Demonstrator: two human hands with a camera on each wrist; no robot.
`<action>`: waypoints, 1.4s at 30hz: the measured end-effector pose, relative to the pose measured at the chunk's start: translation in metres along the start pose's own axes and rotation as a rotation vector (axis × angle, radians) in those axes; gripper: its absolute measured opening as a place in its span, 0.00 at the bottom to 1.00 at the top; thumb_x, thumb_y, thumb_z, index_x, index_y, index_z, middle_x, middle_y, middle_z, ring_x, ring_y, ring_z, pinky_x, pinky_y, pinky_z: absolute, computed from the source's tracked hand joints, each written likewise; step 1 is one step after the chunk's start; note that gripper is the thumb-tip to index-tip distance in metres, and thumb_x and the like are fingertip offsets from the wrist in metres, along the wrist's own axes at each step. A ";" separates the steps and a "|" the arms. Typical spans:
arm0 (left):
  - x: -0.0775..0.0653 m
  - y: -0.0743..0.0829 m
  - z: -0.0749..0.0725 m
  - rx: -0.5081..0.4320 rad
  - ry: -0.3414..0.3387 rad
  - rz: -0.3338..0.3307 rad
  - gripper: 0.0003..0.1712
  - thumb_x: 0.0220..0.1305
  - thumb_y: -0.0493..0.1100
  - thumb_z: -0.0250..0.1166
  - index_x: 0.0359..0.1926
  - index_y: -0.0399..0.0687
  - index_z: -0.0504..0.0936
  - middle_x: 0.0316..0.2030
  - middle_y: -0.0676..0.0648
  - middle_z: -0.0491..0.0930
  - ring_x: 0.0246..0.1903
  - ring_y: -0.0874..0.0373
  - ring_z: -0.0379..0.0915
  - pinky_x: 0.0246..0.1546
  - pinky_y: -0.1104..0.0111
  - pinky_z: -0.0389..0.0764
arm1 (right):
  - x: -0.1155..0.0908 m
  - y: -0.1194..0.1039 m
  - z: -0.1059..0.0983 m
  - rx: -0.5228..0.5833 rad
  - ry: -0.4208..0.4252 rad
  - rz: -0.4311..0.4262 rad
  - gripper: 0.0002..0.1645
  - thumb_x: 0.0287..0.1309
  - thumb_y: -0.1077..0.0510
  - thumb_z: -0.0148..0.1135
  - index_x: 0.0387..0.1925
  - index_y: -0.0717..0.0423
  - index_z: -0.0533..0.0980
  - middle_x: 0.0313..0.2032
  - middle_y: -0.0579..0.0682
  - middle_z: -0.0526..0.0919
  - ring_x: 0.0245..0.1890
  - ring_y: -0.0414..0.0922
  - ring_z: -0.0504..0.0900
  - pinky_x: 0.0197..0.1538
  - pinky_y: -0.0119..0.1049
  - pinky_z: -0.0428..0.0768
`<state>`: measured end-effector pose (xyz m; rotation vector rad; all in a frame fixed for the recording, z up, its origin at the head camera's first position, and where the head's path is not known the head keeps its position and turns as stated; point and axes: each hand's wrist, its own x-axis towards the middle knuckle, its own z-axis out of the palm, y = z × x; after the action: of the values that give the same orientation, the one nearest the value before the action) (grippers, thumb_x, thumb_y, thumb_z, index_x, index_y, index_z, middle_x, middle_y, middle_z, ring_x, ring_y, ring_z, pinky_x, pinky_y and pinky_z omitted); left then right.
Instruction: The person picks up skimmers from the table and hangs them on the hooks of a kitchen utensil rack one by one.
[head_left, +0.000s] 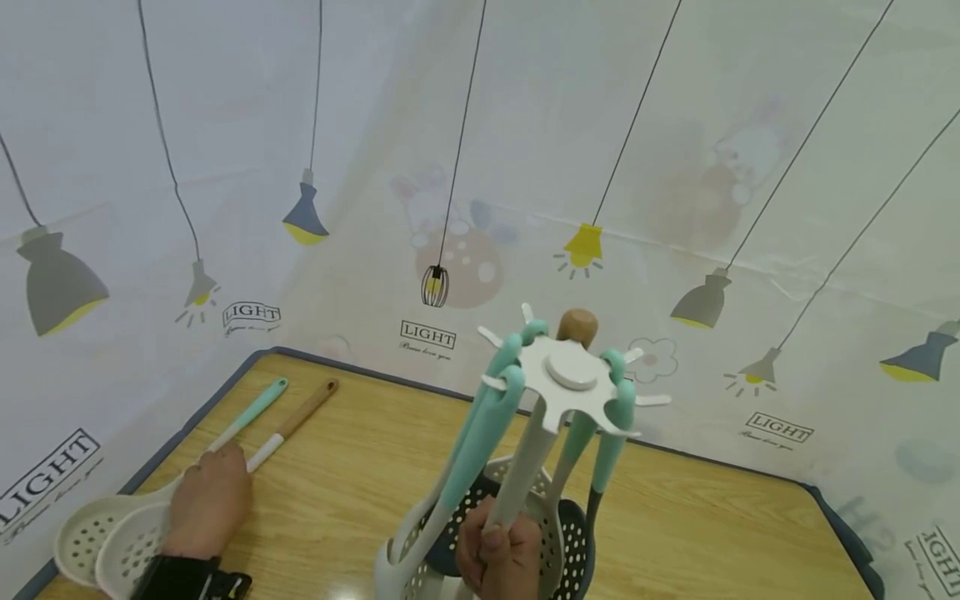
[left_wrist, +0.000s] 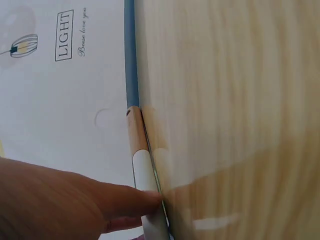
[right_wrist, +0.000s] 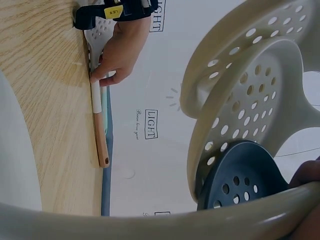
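Observation:
At the table's left, my left hand (head_left: 208, 500) pinches a white skimmer (head_left: 129, 548) by its neck; its handle ends in wood. This skimmer lies flat beside a cream skimmer (head_left: 84, 533) with a mint handle (head_left: 258, 404). My right hand (head_left: 501, 550) grips the grey post of a utensil stand (head_left: 570, 367) with a white hooked top. Several mint-handled utensils hang around it, among them a dark skimmer (head_left: 573, 542), and one wooden handle tip (head_left: 577, 325) shows behind. Perforated cream (right_wrist: 250, 105) and dark heads (right_wrist: 245, 175) fill the right wrist view's right side.
The wood-patterned table (head_left: 720, 517) has a dark blue edge (head_left: 420, 379). Behind it hangs a pale backdrop (head_left: 525, 125) printed with lamps. A black strap (head_left: 187, 579) circles my left wrist. The stand's base is cut off in the head view.

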<state>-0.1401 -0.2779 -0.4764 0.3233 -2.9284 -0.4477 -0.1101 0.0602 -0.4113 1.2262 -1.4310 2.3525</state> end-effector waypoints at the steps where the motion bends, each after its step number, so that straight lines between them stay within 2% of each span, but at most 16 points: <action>1: 0.001 -0.001 0.002 -0.007 -0.007 0.009 0.07 0.65 0.28 0.57 0.36 0.22 0.70 0.27 0.29 0.72 0.27 0.36 0.74 0.28 0.47 0.76 | 0.000 0.000 0.000 -0.003 -0.004 -0.006 0.29 0.81 0.52 0.39 0.26 0.71 0.58 0.14 0.59 0.55 0.09 0.48 0.53 0.06 0.36 0.54; 3: 0.003 -0.001 0.004 -0.018 -0.026 0.026 0.08 0.65 0.30 0.58 0.36 0.23 0.69 0.26 0.31 0.71 0.26 0.39 0.73 0.28 0.49 0.76 | 0.000 0.001 -0.001 -0.003 -0.009 -0.011 0.29 0.81 0.53 0.39 0.26 0.71 0.58 0.14 0.59 0.55 0.09 0.48 0.53 0.06 0.35 0.54; 8: 0.006 0.003 0.005 -0.038 -0.121 -0.013 0.14 0.65 0.36 0.62 0.37 0.28 0.67 0.27 0.32 0.69 0.27 0.41 0.71 0.28 0.50 0.74 | 0.000 0.001 -0.001 0.005 -0.012 -0.012 0.29 0.81 0.53 0.39 0.26 0.71 0.58 0.14 0.58 0.55 0.09 0.48 0.53 0.06 0.35 0.54; 16: 0.005 0.009 0.001 -0.068 -0.227 -0.073 0.20 0.69 0.41 0.62 0.41 0.25 0.67 0.30 0.32 0.70 0.29 0.41 0.70 0.30 0.52 0.73 | 0.001 0.001 -0.001 -0.014 -0.013 -0.024 0.29 0.81 0.52 0.39 0.26 0.70 0.59 0.13 0.58 0.55 0.08 0.48 0.53 0.06 0.32 0.56; 21: 0.005 0.010 0.001 -0.100 -0.235 -0.040 0.15 0.71 0.40 0.58 0.37 0.29 0.68 0.26 0.38 0.70 0.24 0.47 0.68 0.25 0.59 0.69 | 0.002 0.001 -0.001 0.017 -0.026 -0.026 0.29 0.81 0.52 0.39 0.26 0.71 0.58 0.14 0.58 0.55 0.08 0.48 0.53 0.06 0.34 0.54; 26: 0.004 0.010 0.003 -0.125 -0.240 -0.024 0.14 0.73 0.40 0.57 0.36 0.31 0.68 0.24 0.40 0.69 0.21 0.50 0.67 0.22 0.62 0.66 | 0.002 0.001 -0.001 0.022 -0.042 -0.040 0.29 0.81 0.53 0.38 0.26 0.71 0.58 0.13 0.57 0.55 0.08 0.48 0.52 0.06 0.33 0.55; 33: 0.000 0.015 0.003 -0.168 -0.224 -0.014 0.16 0.73 0.44 0.61 0.38 0.34 0.68 0.22 0.44 0.71 0.19 0.53 0.66 0.20 0.65 0.64 | 0.002 0.003 -0.002 0.028 -0.047 -0.054 0.28 0.81 0.54 0.38 0.26 0.72 0.59 0.13 0.57 0.55 0.07 0.47 0.52 0.05 0.32 0.55; 42: 0.000 0.024 0.003 -0.178 -0.197 0.070 0.14 0.70 0.42 0.64 0.40 0.36 0.70 0.23 0.47 0.71 0.21 0.55 0.63 0.23 0.66 0.62 | 0.002 0.005 -0.002 0.030 -0.042 -0.072 0.29 0.81 0.54 0.39 0.25 0.71 0.59 0.12 0.57 0.54 0.06 0.47 0.52 0.04 0.33 0.54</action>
<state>-0.1449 -0.2548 -0.4722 0.1602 -3.0458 -0.7647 -0.1151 0.0587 -0.4134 1.3188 -1.3446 2.3229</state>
